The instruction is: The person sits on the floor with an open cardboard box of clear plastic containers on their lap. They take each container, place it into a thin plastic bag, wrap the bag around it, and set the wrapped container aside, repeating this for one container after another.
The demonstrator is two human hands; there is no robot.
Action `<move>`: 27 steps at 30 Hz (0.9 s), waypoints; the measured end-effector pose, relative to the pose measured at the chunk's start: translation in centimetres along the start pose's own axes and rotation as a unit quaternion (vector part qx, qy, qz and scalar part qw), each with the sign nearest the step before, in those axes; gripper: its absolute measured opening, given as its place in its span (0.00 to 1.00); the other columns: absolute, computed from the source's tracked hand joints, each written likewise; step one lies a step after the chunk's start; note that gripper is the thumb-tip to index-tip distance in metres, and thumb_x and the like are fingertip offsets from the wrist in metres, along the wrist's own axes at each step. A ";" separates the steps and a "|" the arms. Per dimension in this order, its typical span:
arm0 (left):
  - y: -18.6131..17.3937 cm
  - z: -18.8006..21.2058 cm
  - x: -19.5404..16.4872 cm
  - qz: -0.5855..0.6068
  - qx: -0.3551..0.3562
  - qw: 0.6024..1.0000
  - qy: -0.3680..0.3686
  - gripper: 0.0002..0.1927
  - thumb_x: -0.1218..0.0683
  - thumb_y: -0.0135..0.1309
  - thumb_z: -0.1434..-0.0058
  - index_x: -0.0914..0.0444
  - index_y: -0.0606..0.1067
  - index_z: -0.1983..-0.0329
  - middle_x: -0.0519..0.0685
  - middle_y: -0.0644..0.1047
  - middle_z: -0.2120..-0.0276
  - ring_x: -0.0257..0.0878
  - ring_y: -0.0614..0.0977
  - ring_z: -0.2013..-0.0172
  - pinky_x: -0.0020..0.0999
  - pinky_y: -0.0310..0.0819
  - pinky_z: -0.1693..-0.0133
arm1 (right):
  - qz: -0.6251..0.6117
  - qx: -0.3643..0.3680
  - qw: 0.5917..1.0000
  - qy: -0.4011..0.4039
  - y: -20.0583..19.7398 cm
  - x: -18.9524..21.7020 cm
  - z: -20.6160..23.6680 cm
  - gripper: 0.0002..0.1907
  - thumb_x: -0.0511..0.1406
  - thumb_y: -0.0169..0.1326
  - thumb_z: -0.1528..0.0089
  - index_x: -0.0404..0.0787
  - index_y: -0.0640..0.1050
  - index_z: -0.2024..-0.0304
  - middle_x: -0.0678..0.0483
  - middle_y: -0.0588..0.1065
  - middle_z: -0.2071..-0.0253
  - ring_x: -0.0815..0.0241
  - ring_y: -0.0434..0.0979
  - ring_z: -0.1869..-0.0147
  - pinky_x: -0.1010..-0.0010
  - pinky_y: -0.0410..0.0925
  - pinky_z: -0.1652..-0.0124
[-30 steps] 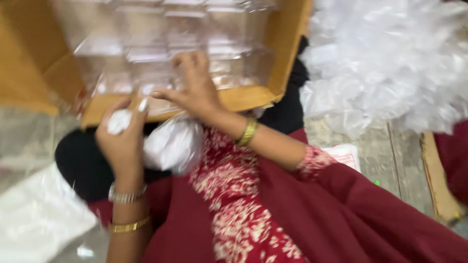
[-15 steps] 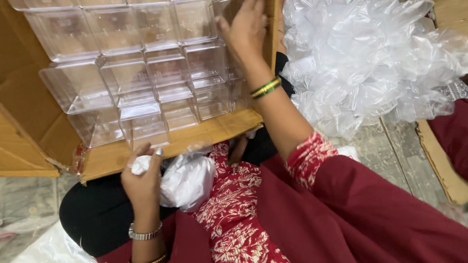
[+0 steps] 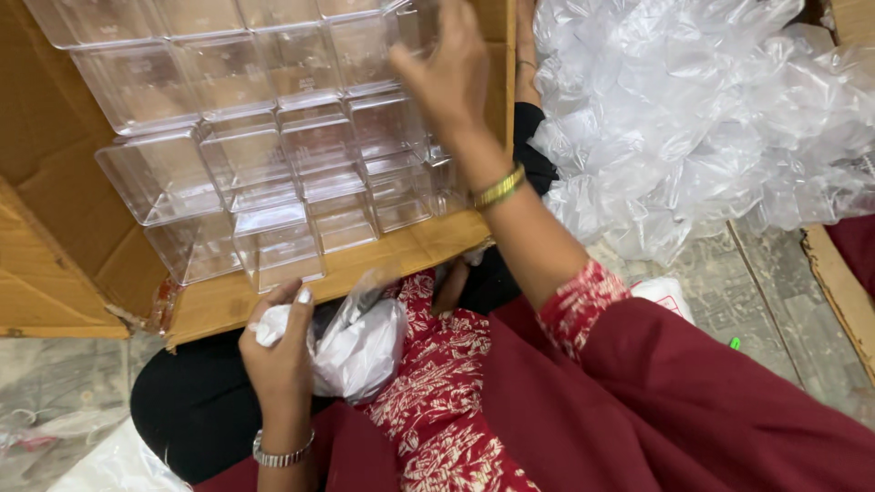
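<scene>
Head view: left hand (image 3: 278, 351), fingers clamped on crumpled plastic bag (image 3: 360, 346); right hand (image 3: 447, 77), fingers apart, touching clear boxes (image 3: 301, 155) in cardboard carton (image 3: 319, 282).

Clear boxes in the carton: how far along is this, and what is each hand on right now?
Done: nothing shows as finished. In hand: the left hand grips a white plastic bag in the lap, while the right hand reaches up to the clear boxes stacked in the cardboard carton. Left: the carton looks mostly full of bare boxes, and a heap of clear bags lies to the right.
</scene>
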State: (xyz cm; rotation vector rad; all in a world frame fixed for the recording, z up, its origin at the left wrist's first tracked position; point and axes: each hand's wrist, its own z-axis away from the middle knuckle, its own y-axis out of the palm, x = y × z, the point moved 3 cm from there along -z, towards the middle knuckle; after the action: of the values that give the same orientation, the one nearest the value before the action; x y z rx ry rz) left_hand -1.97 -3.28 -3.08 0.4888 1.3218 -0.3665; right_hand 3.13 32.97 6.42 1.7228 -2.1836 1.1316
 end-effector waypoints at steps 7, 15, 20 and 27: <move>2.3 -0.5 0.3 0.130 0.143 0.974 0.121 0.46 0.43 0.62 0.38 0.66 0.56 0.24 0.52 0.68 0.39 0.32 0.75 0.49 0.26 0.74 0.51 | -0.192 0.345 0.918 -0.022 -5.9 12.2 16.1 0.43 0.50 0.66 0.43 0.43 0.68 0.31 0.45 0.70 0.33 0.50 0.73 0.29 0.56 0.67 0.31; 1.6 1.0 1.8 0.191 0.173 0.966 0.019 0.43 0.49 0.63 0.39 0.68 0.59 0.25 0.50 0.73 0.46 0.34 0.76 0.53 0.29 0.73 0.52 | -0.223 0.484 0.846 -0.002 -7.7 10.2 17.3 0.38 0.49 0.72 0.44 0.51 0.75 0.33 0.42 0.51 0.19 0.34 0.52 0.17 0.40 0.54 0.28; 3.0 1.3 1.0 0.307 0.235 0.922 0.005 0.42 0.42 0.63 0.41 0.69 0.62 0.32 0.55 0.78 0.50 0.35 0.84 0.57 0.29 0.82 0.57 | -0.374 0.460 0.800 0.091 -9.5 8.2 17.5 0.33 0.35 0.68 0.38 0.43 0.70 0.33 0.45 0.68 0.35 0.54 0.78 0.39 0.65 0.78 0.46; 4.3 0.8 0.2 0.354 0.255 0.899 -0.027 0.44 0.38 0.63 0.38 0.68 0.63 0.28 0.61 0.77 0.48 0.29 0.78 0.70 0.22 0.74 0.70 | -0.546 0.394 0.678 0.296 -10.5 5.7 16.4 0.24 0.28 0.61 0.37 0.40 0.71 0.40 0.45 0.75 0.39 0.63 0.77 0.60 0.78 0.72 0.64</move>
State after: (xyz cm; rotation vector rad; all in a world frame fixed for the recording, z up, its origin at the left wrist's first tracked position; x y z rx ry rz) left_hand 0.99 -0.02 -2.62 1.3433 0.8984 -0.1047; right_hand 15.88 17.65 2.78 1.9144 -0.0294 1.8378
